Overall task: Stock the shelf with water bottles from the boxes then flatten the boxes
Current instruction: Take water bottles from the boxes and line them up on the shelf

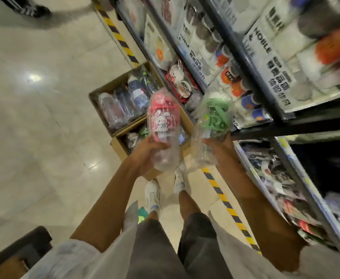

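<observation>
My left hand [148, 153] grips a pink water bottle [163, 119] with a rabbit print, wrapped in clear plastic. My right hand [218, 148] grips a green water bottle [213, 119], also in clear wrap, close to the dark metal shelf [251, 63]. Both bottles are held up above two open cardboard boxes on the floor. The far box [96, 97] holds several wrapped bottles lying side by side. The near box [118, 146] is partly hidden behind my left hand and the pink bottle.
The shelf on the right carries packs of paper cups [275, 63] above and a bin of mixed packets [275, 178] below. Yellow-black floor tape [225, 202] runs along its foot. A dark cart edge [24, 250] sits at the lower left. Another person's shoe [36, 10] shows at the top left.
</observation>
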`<state>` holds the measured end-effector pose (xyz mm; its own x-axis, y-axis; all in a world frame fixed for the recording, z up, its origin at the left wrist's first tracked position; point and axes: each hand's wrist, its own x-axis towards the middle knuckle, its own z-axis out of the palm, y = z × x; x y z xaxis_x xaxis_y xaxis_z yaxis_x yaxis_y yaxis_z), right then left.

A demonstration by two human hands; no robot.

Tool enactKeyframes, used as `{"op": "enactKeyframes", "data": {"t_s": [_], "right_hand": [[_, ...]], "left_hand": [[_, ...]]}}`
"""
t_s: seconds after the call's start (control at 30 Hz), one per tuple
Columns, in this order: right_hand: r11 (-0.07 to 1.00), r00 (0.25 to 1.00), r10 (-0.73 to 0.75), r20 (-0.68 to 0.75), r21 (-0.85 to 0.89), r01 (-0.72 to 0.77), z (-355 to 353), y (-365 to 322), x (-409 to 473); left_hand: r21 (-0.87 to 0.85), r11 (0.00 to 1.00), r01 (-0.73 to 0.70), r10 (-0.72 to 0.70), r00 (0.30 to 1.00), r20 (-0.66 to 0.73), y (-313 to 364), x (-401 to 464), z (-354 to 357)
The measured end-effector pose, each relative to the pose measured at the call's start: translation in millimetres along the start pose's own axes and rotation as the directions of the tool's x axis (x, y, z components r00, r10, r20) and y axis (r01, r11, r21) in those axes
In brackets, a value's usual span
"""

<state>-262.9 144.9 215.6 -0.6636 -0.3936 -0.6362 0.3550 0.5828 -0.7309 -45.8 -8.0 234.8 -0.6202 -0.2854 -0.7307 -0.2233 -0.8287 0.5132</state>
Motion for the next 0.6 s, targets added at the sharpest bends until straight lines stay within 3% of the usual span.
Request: {"op": "enactKeyframes", "data": {"t_s": [0.13, 0.3, 0.6], "right_hand": [[0.993, 0.998, -0.051, -0.03, 0.109, 0.054, -26, -57, -86], [0.939, 0.969, -0.244, -0.029, 0.242, 0.244, -64, -114, -196], [0.858, 0.884, -0.341, -0.321, 0.278, 0.432, -158, -145, -336]], "left_hand": [[0.106, 0.99, -0.091, 0.079, 0.991, 0.112, 46, -82, 48], [0.226, 0.955, -0.194, 0.143, 0.965, 0.222, 80, -154, 115], [0.329, 0.904, -0.274, 0.116, 0.896, 0.429, 74, -226, 238]]}}
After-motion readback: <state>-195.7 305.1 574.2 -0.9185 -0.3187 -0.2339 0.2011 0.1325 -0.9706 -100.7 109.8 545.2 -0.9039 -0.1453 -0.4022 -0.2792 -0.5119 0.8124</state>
